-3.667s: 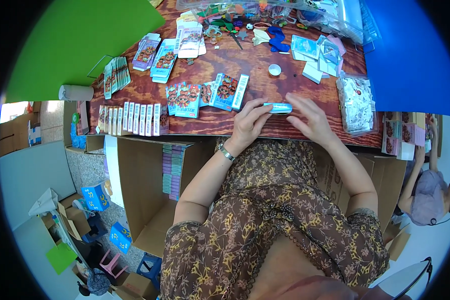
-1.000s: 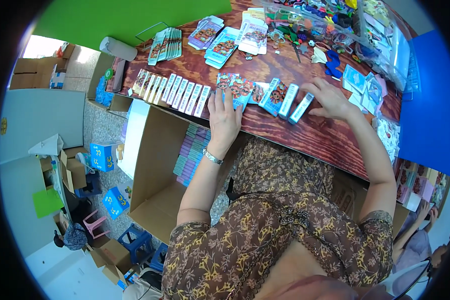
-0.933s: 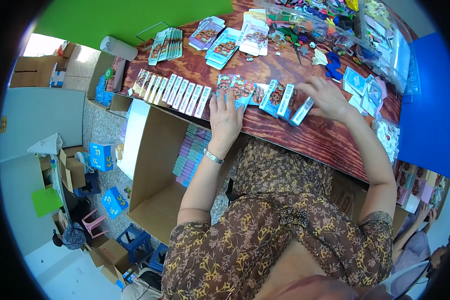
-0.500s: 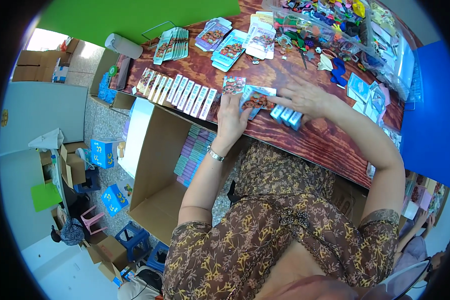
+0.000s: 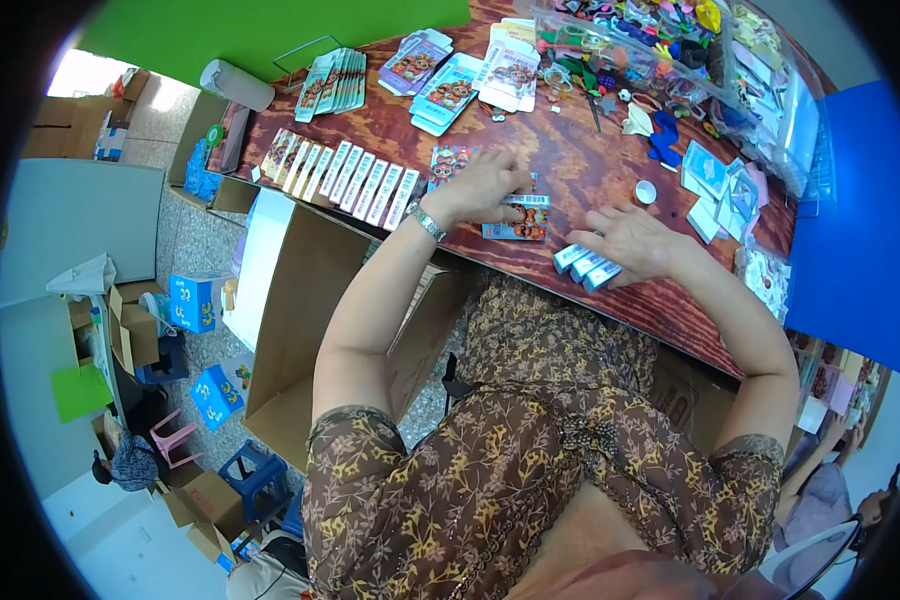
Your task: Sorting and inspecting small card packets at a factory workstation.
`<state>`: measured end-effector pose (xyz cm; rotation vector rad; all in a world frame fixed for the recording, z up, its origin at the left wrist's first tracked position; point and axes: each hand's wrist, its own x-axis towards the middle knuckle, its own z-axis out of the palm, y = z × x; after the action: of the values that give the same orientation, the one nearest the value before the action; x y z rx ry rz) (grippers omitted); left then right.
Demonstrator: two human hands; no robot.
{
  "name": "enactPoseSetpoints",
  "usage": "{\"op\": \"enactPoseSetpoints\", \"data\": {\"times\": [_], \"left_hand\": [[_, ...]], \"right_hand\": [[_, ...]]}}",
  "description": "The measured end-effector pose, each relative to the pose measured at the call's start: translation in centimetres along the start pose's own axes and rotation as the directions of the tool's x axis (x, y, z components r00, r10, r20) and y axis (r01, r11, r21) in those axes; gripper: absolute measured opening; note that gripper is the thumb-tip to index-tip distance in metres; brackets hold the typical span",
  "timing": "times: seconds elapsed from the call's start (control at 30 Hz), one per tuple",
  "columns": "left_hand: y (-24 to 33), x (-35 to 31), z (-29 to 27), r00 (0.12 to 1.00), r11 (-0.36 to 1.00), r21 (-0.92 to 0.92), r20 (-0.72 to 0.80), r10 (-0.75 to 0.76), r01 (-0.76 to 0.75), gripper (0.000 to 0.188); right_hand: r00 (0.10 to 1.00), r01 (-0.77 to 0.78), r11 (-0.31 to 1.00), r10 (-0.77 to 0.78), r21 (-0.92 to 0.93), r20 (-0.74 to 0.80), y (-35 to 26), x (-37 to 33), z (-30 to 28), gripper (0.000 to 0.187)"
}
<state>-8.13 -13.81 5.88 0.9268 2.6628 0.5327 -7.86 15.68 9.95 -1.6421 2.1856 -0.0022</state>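
Observation:
My left hand (image 5: 482,186), with a watch at its wrist, reaches over flat printed cards or cartons, its fingers apart and bent down toward them. A blue printed flat carton (image 5: 517,222) lies just below its fingertips. Part of another colourful printed card (image 5: 452,160) shows beyond the hand. Closer to the front edge, my right hand (image 5: 628,240) is curled over a short row of slim blue boxes (image 5: 588,268), thumb against their far side; its other fingers are partly hidden. To the left, a row of slim white-sided boxes (image 5: 372,187) stands along the edge.
Stacks of flat cartons (image 5: 450,92) lie at the back. A clear bin of small colourful pieces (image 5: 650,50) stands back right, with a small white cup (image 5: 646,191) nearer. Loose cards (image 5: 715,185) lie at right. An open cardboard box (image 5: 315,310) is below the left edge.
My left hand has risen off the blue carton and moved farther over the table. My right hand has shifted right and nearer with the blue boxes, uncovering the white cup.

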Motion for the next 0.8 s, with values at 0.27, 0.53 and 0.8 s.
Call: {"op": "enactPoseSetpoints", "data": {"times": [0.27,0.53,0.8], "left_hand": [[5.4,-0.9,1.8,0.956,0.99,-0.12,-0.273,-0.105,0.074,0.069],[3.2,-2.2,6.1,0.9,0.379,-0.911,-0.295,-0.321,-0.164,0.078],[-1.3,-2.1,4.9,0.816,0.516,0.633,-0.457,-0.354,0.578,0.046]], "right_hand": [[0.986,0.005,0.991,-0.027,-0.137,-0.164,-1.4,1.5,-0.3,0.087],[0.994,-0.029,0.999,0.024,-0.046,-0.107,-1.0,3.5,-1.2,0.127],[0.997,-0.043,0.992,0.035,-0.115,-0.068,-1.2,4.1,-0.9,0.131]]}}
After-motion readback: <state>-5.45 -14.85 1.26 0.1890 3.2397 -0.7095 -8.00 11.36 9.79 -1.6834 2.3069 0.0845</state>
